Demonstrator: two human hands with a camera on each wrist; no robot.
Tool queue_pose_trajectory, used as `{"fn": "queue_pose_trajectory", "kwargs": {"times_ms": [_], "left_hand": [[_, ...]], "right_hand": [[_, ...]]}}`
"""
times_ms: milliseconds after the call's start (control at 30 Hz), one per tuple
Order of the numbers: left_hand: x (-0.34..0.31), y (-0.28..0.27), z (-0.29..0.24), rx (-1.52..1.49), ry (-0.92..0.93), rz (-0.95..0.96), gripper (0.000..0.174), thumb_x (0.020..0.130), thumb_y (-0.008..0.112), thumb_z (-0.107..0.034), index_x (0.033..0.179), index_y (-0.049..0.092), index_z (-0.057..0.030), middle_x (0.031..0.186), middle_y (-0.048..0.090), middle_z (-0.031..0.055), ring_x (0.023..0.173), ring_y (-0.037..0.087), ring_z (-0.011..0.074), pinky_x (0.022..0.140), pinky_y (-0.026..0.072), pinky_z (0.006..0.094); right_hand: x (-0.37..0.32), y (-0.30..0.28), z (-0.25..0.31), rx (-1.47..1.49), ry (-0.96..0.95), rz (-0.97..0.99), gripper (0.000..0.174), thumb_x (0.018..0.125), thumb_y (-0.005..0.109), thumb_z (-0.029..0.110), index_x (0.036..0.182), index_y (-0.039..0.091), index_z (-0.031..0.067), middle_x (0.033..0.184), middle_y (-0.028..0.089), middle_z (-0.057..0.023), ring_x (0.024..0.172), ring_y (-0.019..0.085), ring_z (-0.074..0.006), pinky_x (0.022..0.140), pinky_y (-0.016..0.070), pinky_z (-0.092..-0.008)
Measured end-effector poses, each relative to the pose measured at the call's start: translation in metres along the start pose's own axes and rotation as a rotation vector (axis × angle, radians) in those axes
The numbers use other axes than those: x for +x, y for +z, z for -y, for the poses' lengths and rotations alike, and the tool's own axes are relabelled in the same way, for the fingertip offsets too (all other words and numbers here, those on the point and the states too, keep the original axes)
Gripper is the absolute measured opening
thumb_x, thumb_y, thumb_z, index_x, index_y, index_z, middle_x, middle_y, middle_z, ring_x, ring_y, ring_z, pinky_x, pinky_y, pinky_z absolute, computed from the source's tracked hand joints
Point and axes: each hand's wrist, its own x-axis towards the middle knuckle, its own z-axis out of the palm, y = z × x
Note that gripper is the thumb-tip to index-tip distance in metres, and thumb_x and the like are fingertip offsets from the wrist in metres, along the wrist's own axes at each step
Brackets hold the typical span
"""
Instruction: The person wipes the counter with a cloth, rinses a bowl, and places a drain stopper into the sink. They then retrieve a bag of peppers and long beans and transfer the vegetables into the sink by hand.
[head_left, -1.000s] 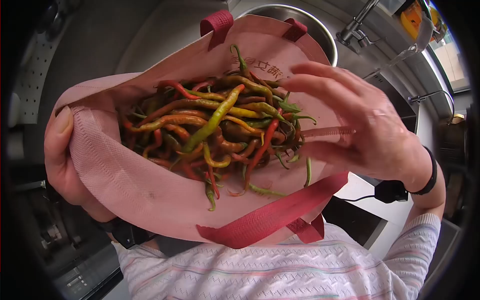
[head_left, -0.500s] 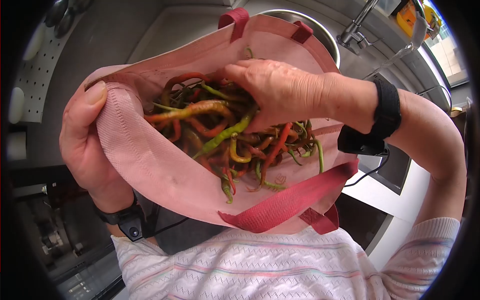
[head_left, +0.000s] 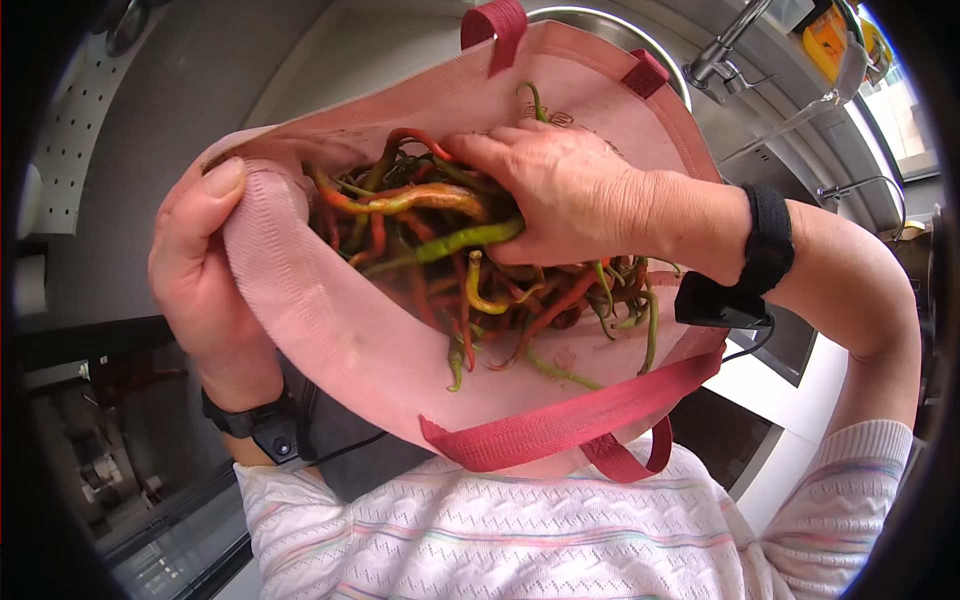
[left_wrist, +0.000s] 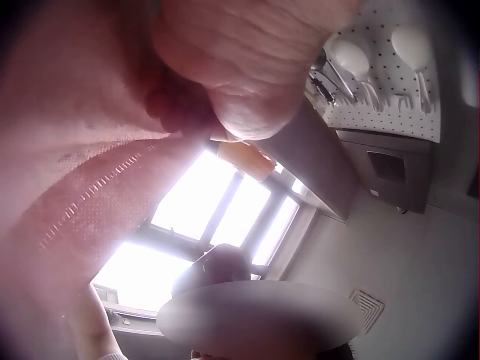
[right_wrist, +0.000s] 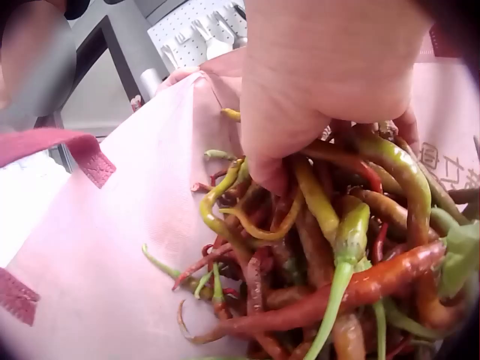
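A pink cloth bag [head_left: 330, 310] with dark red straps lies tipped open, its mouth showing a heap of long, twisted chili peppers [head_left: 440, 205] in red, orange and green. My left hand [head_left: 205, 270] grips the bag's rim at the left, thumb over the edge; in the left wrist view its curled fingers hold the cloth. My right hand [head_left: 580, 190] reaches into the bag from the right. In the right wrist view its thumb and fingers curl down into the chili peppers [right_wrist: 322, 195], pinching some of them. The fingertips are hidden among the pile.
Behind the bag stands a steel basin [head_left: 600, 20] in the sink area. A faucet [head_left: 720, 60] rises at the back right. A white pegboard [head_left: 75, 130] is at the left, with utensils [left_wrist: 352, 60] hanging on it in the left wrist view.
My right hand has moved left from over the bag's right side, down into the peppers, and its fingers have closed in. The bag and my left hand have shifted right.
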Motion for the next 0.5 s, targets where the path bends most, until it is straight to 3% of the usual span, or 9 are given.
{"fn": "queue_pose_trajectory", "kwargs": {"times_ms": [33, 67, 100, 167, 300, 367, 500], "left_hand": [[0.000, -0.006, 0.002, 0.005, -0.045, 0.069, 0.027, 0.082, 0.047, -0.018, 0.095, 0.059, 0.0029, 0.085, 0.061, 0.0085, 0.078, 0.057, 0.0147, 0.072, 0.0447, 0.0238], [0.000, -0.010, 0.003, 0.008, -0.092, 0.140, 0.028, 0.082, 0.048, -0.023, 0.095, 0.058, -0.0003, 0.089, 0.060, 0.0090, 0.084, 0.058, 0.0164, 0.077, 0.0453, 0.0258], [0.001, -0.012, 0.005, 0.006, -0.098, 0.138, 0.028, 0.082, 0.048, -0.023, 0.095, 0.058, -0.0003, 0.089, 0.060, 0.0090, 0.084, 0.058, 0.0164, 0.077, 0.0453, 0.0258], [0.008, -0.008, 0.010, 0.021, -0.076, 0.118, 0.028, 0.082, 0.048, -0.023, 0.096, 0.058, -0.0008, 0.089, 0.060, 0.0086, 0.085, 0.057, 0.0161, 0.078, 0.0453, 0.0255], [0.005, -0.012, 0.013, 0.019, -0.132, 0.059, 0.028, 0.082, 0.048, -0.021, 0.097, 0.058, 0.0001, 0.090, 0.060, 0.0091, 0.085, 0.057, 0.0165, 0.079, 0.0451, 0.0264], [0.004, -0.012, 0.019, -0.047, -0.084, -0.010, 0.029, 0.081, 0.046, -0.012, 0.100, 0.057, 0.0078, 0.083, 0.061, 0.0099, 0.076, 0.058, 0.0146, 0.071, 0.0454, 0.0245], [0.005, -0.027, 0.038, -0.140, -0.136, -0.070, 0.030, 0.081, 0.046, -0.011, 0.101, 0.057, 0.0085, 0.085, 0.061, 0.0099, 0.076, 0.058, 0.0148, 0.071, 0.0461, 0.0250]], "right_hand": [[-0.003, 0.006, 0.001, -0.063, -0.011, -0.030, 0.085, 0.059, 0.075, 0.033, 0.128, 0.035, 0.0048, 0.111, 0.055, -0.0155, 0.103, 0.053, -0.0324, 0.085, 0.0464, -0.0404], [-0.004, 0.027, -0.004, -0.110, -0.073, -0.211, 0.074, 0.064, 0.071, 0.039, 0.123, 0.041, 0.0059, 0.098, 0.060, -0.0131, 0.102, 0.055, -0.0265, 0.083, 0.0457, -0.0435], [-0.001, 0.025, -0.001, -0.108, -0.072, -0.206, 0.074, 0.064, 0.071, 0.039, 0.123, 0.041, 0.0059, 0.098, 0.060, -0.0131, 0.102, 0.055, -0.0265, 0.083, 0.0457, -0.0435], [0.007, 0.017, -0.003, -0.076, 0.103, 0.026, 0.066, 0.064, 0.071, 0.037, 0.116, 0.045, 0.0048, 0.092, 0.062, -0.0124, 0.097, 0.058, -0.0270, 0.080, 0.0470, -0.0425], [0.006, 0.007, -0.001, -0.023, 0.131, 0.089, 0.060, 0.065, 0.070, 0.032, 0.111, 0.046, 0.0035, 0.090, 0.062, -0.0136, 0.090, 0.060, -0.0296, 0.076, 0.0482, -0.0410], [-0.001, 0.003, -0.005, 0.046, 0.049, -0.028, 0.053, 0.065, 0.069, 0.028, 0.106, 0.047, 0.0024, 0.086, 0.062, -0.0155, 0.084, 0.060, -0.0322, 0.073, 0.0486, -0.0406], [-0.017, -0.019, -0.008, 0.256, 0.044, -0.162, 0.041, 0.065, 0.066, 0.020, 0.098, 0.052, 0.0011, 0.079, 0.062, -0.0156, 0.078, 0.060, -0.0333, 0.070, 0.0484, -0.0395]]}}
